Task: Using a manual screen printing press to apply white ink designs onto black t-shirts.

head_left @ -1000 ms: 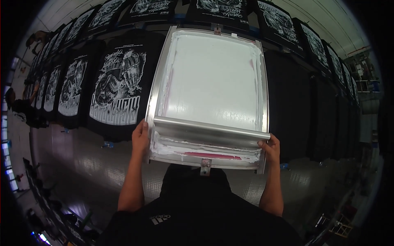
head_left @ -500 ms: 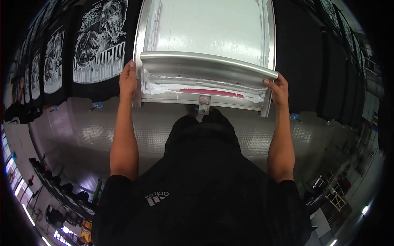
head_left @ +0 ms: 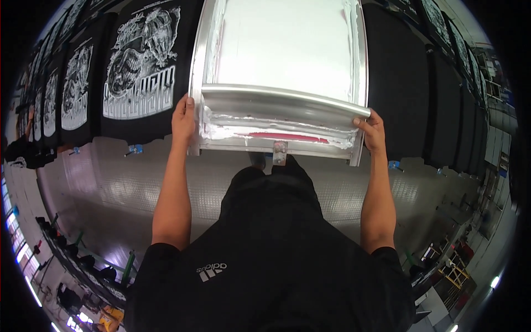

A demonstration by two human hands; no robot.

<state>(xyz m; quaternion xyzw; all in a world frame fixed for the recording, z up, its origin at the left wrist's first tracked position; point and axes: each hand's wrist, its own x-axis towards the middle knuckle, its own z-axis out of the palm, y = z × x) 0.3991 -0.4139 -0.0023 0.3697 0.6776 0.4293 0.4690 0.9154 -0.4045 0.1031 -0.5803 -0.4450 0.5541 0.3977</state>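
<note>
In front of me lies a screen-printing frame [head_left: 362, 61] of silver metal with a pale mesh [head_left: 285, 50]. White ink smears run along its inner sides. Across its near end rests a wide metal squeegee [head_left: 276, 99], with thick white ink and a reddish strip below it. My left hand [head_left: 184, 122] is closed around the frame's left side near the squeegee's left end. My right hand [head_left: 373, 131] is at the right side, its thumb on the squeegee's right end and its fingers round the outer edge. A metal bracket [head_left: 280, 153] sits at the frame's near edge.
Black shirts with white prints [head_left: 141, 63] lie on pallets to the left. Plain black shirts [head_left: 395, 83] lie on the right. Blue clamps [head_left: 134, 149] show below the pallets. Patterned metal flooring [head_left: 138, 188] lies around my legs. A person in yellow [head_left: 110, 319] is at the lower left.
The whole view has shifted, so frame, hands and shirts sit slightly lower in the picture. The mesh looks brighter. Both hands keep their places on the frame and squeegee.
</note>
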